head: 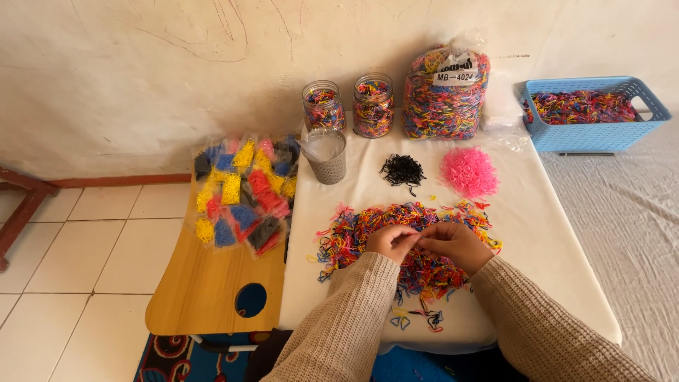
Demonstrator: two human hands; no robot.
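Mixed elastic bands [424,269] lie under left hand [390,242] and right hand [453,244], whose grips are too small to judge.

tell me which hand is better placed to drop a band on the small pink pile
Right, probably: the right hand lies below the fluffy pink band pile; the left hand sits farther left.
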